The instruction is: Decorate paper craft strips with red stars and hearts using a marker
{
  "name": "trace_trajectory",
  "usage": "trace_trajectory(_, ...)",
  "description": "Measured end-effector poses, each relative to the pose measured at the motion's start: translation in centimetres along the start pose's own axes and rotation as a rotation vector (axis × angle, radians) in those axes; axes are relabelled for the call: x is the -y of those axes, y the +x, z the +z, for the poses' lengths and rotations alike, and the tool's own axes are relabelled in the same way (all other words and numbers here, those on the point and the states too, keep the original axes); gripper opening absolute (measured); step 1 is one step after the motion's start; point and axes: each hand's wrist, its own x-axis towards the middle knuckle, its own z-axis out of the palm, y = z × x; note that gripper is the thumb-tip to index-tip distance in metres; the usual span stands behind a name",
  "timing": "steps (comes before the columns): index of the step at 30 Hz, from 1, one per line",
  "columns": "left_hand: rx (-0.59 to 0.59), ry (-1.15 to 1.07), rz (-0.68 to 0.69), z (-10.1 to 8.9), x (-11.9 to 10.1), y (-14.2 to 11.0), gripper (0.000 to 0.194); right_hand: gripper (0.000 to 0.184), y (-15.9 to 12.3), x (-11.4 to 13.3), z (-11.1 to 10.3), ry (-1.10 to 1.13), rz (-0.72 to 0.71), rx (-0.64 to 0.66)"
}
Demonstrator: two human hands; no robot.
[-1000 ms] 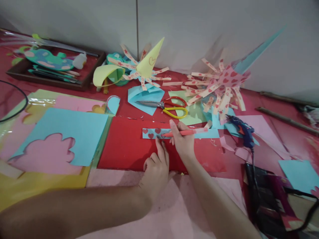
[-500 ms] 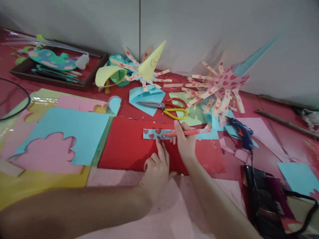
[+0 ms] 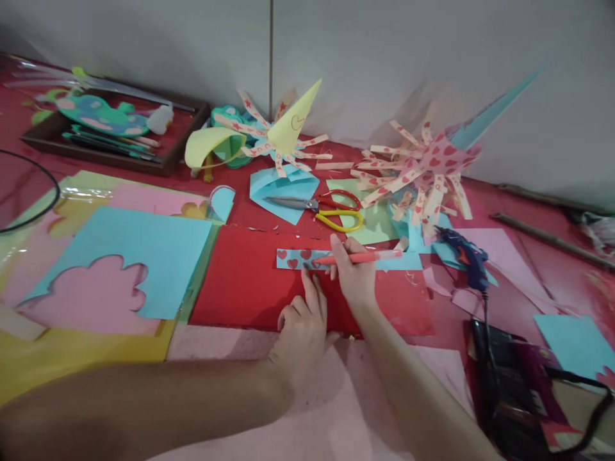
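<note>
A light blue paper strip (image 3: 398, 260) lies across a red sheet (image 3: 240, 288), with several red hearts drawn along its left part. My right hand (image 3: 355, 275) is closed around a red felt-tip pen (image 3: 368, 257), whose tip rests at the last heart on the right. Stretched fingers of my left hand (image 3: 303, 317) touch the strip's lower edge just below the hearts; the other fingers are bent and the thumb is partly hidden. Behind the strip lie scissors (image 3: 331, 208) with one red and one yellow handle.
Two paper cones with curled strips, one yellow (image 3: 288, 128) and one blue and pink (image 3: 446, 153), stand by the wall. A glue gun (image 3: 466, 256) lies right, near a black pouch (image 3: 504, 378). Cut sheets (image 3: 168, 256) and a wooden tray (image 3: 166, 168) are on the left.
The pen and the fingers of my right hand have shifted slightly, and the heart under the tip looks more filled with red. My left hand stays in place.
</note>
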Motion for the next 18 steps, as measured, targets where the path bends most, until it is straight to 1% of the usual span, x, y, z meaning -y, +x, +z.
trace_trajectory(10,-0.016,0.02,0.011,0.01,0.07,-0.02,0.077,0.04,-0.1,0.16,-0.12,-0.069,-0.035,-0.013)
trace_trajectory(18,-0.002,0.012,0.006,0.12,0.03,-0.04,0.076,0.039,-0.09,-0.17,-0.25,-0.099,-0.04,-0.026)
